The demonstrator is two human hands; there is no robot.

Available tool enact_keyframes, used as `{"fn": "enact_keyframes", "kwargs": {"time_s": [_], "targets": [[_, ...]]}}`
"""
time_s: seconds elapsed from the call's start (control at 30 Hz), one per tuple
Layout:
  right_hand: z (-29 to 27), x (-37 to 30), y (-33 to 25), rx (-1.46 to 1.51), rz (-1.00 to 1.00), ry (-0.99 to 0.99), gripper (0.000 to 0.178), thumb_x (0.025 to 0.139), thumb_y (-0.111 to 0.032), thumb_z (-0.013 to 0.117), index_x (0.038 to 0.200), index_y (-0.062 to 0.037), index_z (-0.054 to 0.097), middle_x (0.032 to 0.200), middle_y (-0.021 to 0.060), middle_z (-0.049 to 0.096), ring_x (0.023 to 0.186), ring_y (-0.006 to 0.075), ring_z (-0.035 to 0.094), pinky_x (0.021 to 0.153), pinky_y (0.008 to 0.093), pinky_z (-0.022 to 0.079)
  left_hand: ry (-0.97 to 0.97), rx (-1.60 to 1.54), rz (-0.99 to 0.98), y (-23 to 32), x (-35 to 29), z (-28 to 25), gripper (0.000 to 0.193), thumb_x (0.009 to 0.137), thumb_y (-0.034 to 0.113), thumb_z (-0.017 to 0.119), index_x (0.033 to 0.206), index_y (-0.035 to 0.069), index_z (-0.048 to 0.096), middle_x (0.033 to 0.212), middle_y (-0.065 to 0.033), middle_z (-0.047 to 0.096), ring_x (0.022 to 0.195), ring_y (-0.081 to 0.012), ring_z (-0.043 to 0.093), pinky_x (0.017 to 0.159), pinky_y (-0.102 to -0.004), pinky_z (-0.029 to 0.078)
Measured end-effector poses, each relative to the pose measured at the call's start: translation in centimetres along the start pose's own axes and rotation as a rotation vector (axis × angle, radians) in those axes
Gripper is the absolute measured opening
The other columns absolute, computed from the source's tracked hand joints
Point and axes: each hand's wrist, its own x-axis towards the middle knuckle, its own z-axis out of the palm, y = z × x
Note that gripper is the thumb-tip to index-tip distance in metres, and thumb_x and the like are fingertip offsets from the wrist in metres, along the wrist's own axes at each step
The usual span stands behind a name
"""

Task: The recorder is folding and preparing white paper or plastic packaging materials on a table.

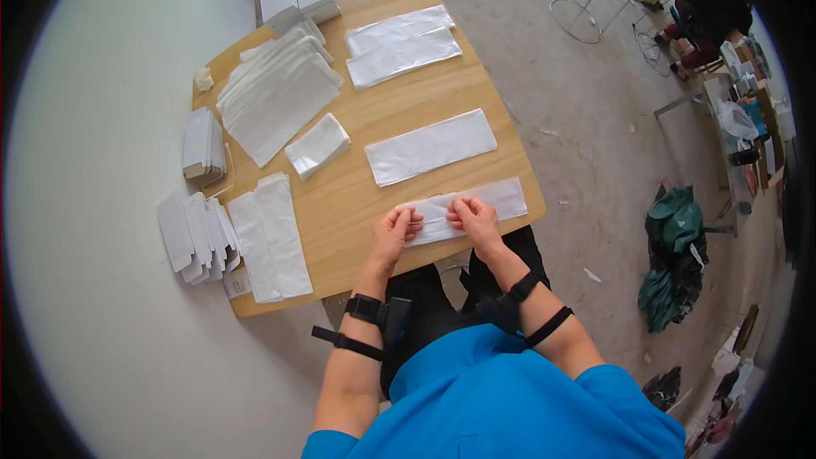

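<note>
At the table's near edge lies a long, flat white folded sheet, thin and slightly shiny (508,197). Over its left part is my left hand (397,231), thumb and fingertips pinched together at the sheet. My right hand (474,219) pinches in the same way just to the right, a small gap between the two. The fingers hide part of the sheet, and exactly what sits between the fingertips is too small to make out. A similar flat white stack (432,146) lies just beyond my hands, and two overlapping white stacks (404,47) lie farther off.
On the wooden table (340,212), a fanned white pile (276,93), a small white stack (318,145) and white sheets (272,238) lie left. White boxes (299,0) stand at the back, folded cartons (200,238) at the left edge. A person (714,13) sits far right.
</note>
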Motion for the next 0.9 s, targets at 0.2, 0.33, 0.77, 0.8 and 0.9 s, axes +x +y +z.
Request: {"fn": "enact_keyframes", "kwargs": {"time_s": [0.2, 0.33, 0.77, 0.8, 0.9], "targets": [[0.2, 0.9, -1.4, -0.268, -0.086, 0.029, 0.022, 0.092, -0.022, 0.061, 0.092, -0.0002, 0.065, 0.084, 0.0075, 0.069, 0.069, 0.0123, 0.065, 0.059, 0.0255, 0.05, 0.011, -0.097, -0.008, -1.3, 0.9, -0.1, 0.026, 0.098, 0.022, 0.055, 0.113, 0.002, 0.062, 0.096, -0.0066, 0.068, 0.078, -0.011, 0.065, 0.071, -0.0221, 0.053], [2.8, 3.4, -5.0, -0.542, -0.481, 0.125, 0.016, 0.084, -0.018, 0.066, 0.086, -0.0023, 0.064, 0.08, 0.0139, 0.065, 0.065, 0.0245, 0.064, 0.061, 0.0339, 0.049, 0.128, -0.146, 0.09, -0.5, 0.0, -1.3, 0.025, 0.098, 0.023, 0.056, 0.11, 0.002, 0.063, 0.088, -0.0046, 0.066, 0.072, -0.0095, 0.062, 0.069, -0.0224, 0.052], [8.7, 10.2, -2.1, -0.669, -0.751, -0.013, 0.013, 0.073, -0.008, 0.074, 0.077, -0.0032, 0.064, 0.078, 0.0104, 0.059, 0.068, 0.0241, 0.061, 0.063, 0.0345, 0.05, 0.332, 0.528, 0.394, 3.0, -0.9, -1.4, 0.021, 0.091, 0.015, 0.062, 0.105, 0.001, 0.064, 0.086, -0.0071, 0.066, 0.07, -0.0103, 0.06, 0.064, -0.0264, 0.05], [8.7, 10.3, -2.2, -0.662, -0.754, -0.011, 0.011, 0.074, -0.008, 0.074, 0.077, -0.0031, 0.064, 0.077, 0.0101, 0.059, 0.066, 0.0235, 0.061, 0.061, 0.0337, 0.049, 0.316, 0.604, 0.442, 3.6, -0.9, -1.1, 0.021, 0.09, 0.015, 0.063, 0.105, 0.001, 0.064, 0.086, -0.0077, 0.066, 0.07, -0.0108, 0.06, 0.063, -0.027, 0.05], [8.6, 10.4, -2.5, -0.626, -0.73, -0.009, 0.009, 0.075, -0.009, 0.073, 0.077, -0.0028, 0.066, 0.074, 0.0091, 0.06, 0.061, 0.0218, 0.06, 0.058, 0.0318, 0.049, 0.394, 0.284, 0.296, 3.3, 0.1, -0.2, 0.022, 0.09, 0.018, 0.063, 0.103, 0.0, 0.064, 0.086, -0.0084, 0.066, 0.07, -0.0148, 0.061, 0.064, -0.0283, 0.05]]}}
